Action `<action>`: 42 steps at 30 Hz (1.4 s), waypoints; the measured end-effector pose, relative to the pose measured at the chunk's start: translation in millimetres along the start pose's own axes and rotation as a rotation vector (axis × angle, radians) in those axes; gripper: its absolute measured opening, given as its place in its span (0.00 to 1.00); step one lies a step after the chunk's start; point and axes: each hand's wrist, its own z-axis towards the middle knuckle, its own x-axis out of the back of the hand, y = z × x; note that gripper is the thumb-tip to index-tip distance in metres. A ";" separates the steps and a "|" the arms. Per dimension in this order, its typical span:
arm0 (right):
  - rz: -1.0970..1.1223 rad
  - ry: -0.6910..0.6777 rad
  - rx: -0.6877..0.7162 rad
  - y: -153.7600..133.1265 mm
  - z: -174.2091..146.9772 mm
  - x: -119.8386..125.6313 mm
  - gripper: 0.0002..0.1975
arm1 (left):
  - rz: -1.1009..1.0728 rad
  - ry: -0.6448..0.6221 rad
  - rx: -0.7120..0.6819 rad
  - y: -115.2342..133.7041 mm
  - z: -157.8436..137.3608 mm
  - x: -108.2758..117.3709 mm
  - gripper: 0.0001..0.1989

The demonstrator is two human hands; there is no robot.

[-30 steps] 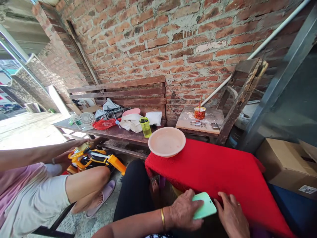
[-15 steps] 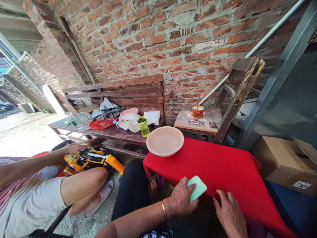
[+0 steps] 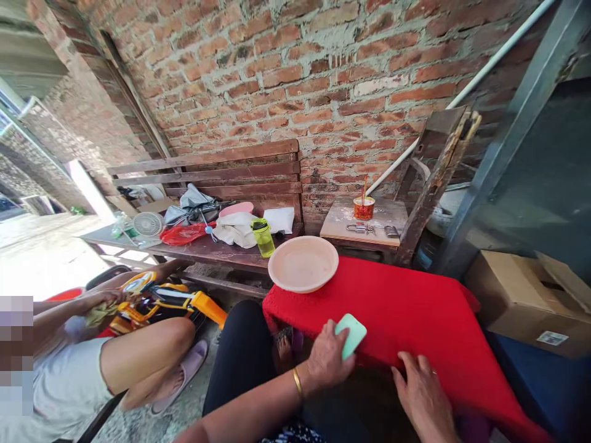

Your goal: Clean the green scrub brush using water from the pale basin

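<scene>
My left hand point(image 3: 327, 355), with a gold bangle at the wrist, grips a flat mint-green piece with rounded corners point(image 3: 352, 335). A small hole shows near its far edge; its exact kind I cannot tell. The hand is at the near edge of the table's red cloth point(image 3: 397, 301). To the right, my right hand point(image 3: 422, 391) rests at the cloth's near edge with its fingers apart, holding nothing. A pale pink basin point(image 3: 303, 264) stands on the far left corner of the cloth, beyond both hands.
At left a seated person point(image 3: 148, 363) handles a yellow-and-black toy vehicle point(image 3: 170, 301) and a cloth. A wooden bench point(image 3: 221, 255) carries a green bottle point(image 3: 263, 237), a fan point(image 3: 148, 224) and bags. Padlocks point(image 3: 360, 227) lie on a chair. A cardboard box point(image 3: 521, 301) stands right.
The view has shifted slightly. My left hand has moved a little left and away from me with the green piece. The other person's hands and the yellow toy have shifted; my right hand stays put.
</scene>
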 end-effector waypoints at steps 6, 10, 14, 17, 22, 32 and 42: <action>0.013 0.004 0.022 3.0 -2.5 -5.2 0.18 | -0.106 -0.040 -0.157 15.5 3.3 8.3 0.30; 0.072 0.016 0.006 -0.3 -1.2 -7.2 0.19 | -0.035 0.055 0.193 -18.2 33.6 33.5 0.26; 0.208 0.070 -0.038 -1.0 -0.2 -9.5 0.19 | -0.012 0.016 0.209 -9.5 37.8 22.7 0.29; 0.449 0.105 -0.128 3.1 1.9 -2.7 0.20 | -0.110 -0.068 -0.026 20.9 22.2 4.2 0.29; 0.823 0.178 -0.491 15.9 6.0 28.5 0.29 | -0.180 -0.064 -0.110 31.6 23.5 14.0 0.26; 1.093 0.264 -0.615 -3.7 3.6 57.1 0.30 | 0.054 -0.026 0.153 25.3 71.5 9.8 0.32; 1.247 0.337 -0.770 -3.4 3.5 79.0 0.31 | -0.446 -0.186 -0.194 73.4 9.4 -15.1 0.25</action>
